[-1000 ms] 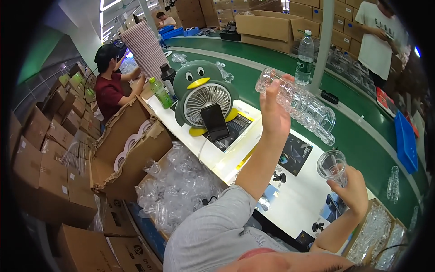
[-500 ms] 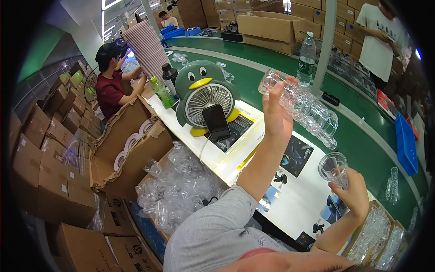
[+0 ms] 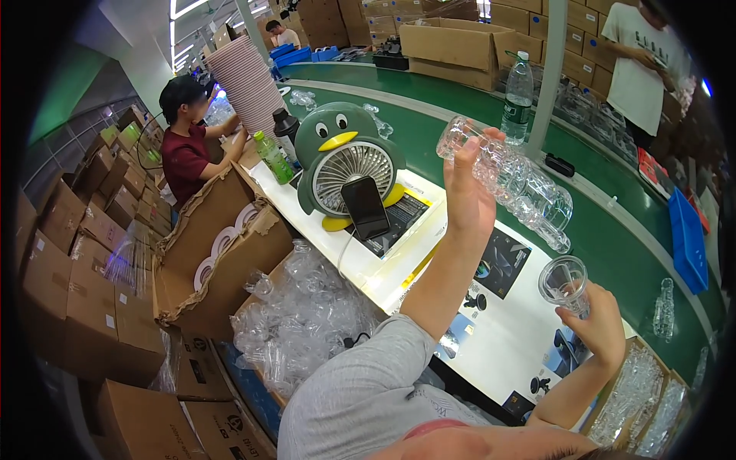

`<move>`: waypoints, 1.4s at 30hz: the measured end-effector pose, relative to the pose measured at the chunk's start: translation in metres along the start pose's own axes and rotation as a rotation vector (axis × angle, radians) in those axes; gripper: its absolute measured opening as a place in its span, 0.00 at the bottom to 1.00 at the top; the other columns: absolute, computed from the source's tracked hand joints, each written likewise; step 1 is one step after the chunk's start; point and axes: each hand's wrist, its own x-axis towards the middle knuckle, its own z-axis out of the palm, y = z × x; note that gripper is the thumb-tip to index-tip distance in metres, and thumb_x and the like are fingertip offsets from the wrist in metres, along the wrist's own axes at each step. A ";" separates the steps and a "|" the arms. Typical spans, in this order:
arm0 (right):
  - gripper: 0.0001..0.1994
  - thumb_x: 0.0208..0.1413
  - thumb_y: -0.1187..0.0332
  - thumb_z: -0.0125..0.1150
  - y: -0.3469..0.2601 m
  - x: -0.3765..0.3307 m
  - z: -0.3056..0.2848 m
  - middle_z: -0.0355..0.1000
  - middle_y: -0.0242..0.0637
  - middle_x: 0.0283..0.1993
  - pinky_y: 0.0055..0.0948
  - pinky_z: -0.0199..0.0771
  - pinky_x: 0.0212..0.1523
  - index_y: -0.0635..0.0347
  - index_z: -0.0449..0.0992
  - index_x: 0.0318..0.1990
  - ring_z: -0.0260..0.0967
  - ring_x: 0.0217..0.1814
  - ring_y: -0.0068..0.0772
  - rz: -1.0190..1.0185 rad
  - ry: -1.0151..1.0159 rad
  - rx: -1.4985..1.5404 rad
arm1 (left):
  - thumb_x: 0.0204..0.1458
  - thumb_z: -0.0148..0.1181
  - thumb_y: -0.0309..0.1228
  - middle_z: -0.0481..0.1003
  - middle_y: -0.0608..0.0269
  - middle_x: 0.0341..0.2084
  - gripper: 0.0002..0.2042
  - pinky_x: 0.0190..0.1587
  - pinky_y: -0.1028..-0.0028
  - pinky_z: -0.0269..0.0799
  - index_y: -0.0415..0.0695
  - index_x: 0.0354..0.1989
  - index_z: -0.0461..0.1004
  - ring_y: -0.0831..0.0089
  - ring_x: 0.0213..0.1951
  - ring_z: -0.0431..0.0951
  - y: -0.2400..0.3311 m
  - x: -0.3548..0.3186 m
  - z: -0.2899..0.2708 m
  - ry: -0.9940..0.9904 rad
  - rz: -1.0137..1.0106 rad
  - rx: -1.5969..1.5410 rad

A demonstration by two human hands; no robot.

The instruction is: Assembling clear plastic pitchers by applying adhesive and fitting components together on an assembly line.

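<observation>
My left hand (image 3: 471,188) is raised over the far edge of the white table (image 3: 368,280). Its fingers are closed round a clear plastic bottle-like vessel (image 3: 529,188) with a ribbed, bulging body, tilted down to the right. Lower and to the right, my right hand (image 3: 598,326) grips a clear plastic cup (image 3: 563,282), its round rim facing up. The vessel and the cup are apart. Beneath my hands the table top carries dark printed pictures.
A green penguin-shaped fan (image 3: 349,165) stands on the table with a phone (image 3: 366,207) leaning on it. Beyond runs a green conveyor belt (image 3: 613,264). Clear plastic pieces (image 3: 303,318) fill a carton at left; more (image 3: 632,383) lie lower right. A co-worker (image 3: 184,142) sits at far left.
Both my hands keep nearly the same place and grip. At far left, the co-worker's head has turned and lifted slightly.
</observation>
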 end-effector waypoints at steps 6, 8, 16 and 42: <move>0.15 0.31 0.72 0.65 0.000 0.000 0.001 0.72 0.42 0.30 0.34 0.64 0.39 0.61 0.72 0.32 0.67 0.34 0.46 -0.003 0.007 -0.002 | 0.50 0.52 0.41 0.69 0.61 0.42 0.19 0.41 0.70 0.68 0.52 0.50 0.62 0.69 0.48 0.68 0.000 -0.001 0.000 -0.009 0.004 -0.001; 0.15 0.31 0.72 0.65 0.000 0.001 0.001 0.72 0.42 0.30 0.34 0.64 0.39 0.62 0.72 0.32 0.68 0.34 0.46 -0.006 0.011 -0.017 | 0.50 0.52 0.41 0.69 0.61 0.42 0.19 0.41 0.70 0.68 0.52 0.49 0.62 0.69 0.48 0.68 0.001 -0.001 0.001 -0.012 0.006 -0.003; 0.16 0.31 0.76 0.63 0.005 0.002 0.002 0.71 0.42 0.27 0.31 0.67 0.35 0.63 0.70 0.34 0.70 0.31 0.42 0.041 -0.016 0.092 | 0.49 0.53 0.41 0.69 0.61 0.42 0.18 0.43 0.68 0.67 0.53 0.49 0.63 0.69 0.49 0.67 -0.001 -0.001 0.001 0.006 -0.005 0.000; 0.23 0.31 0.78 0.62 -0.005 -0.001 -0.010 0.66 0.34 0.27 0.23 0.64 0.33 0.62 0.66 0.41 0.62 0.27 0.25 0.024 0.275 0.243 | 0.47 0.60 0.35 0.71 0.62 0.35 0.17 0.52 0.71 0.58 0.43 0.43 0.66 0.74 0.42 0.70 -0.003 -0.005 0.008 0.019 0.182 0.014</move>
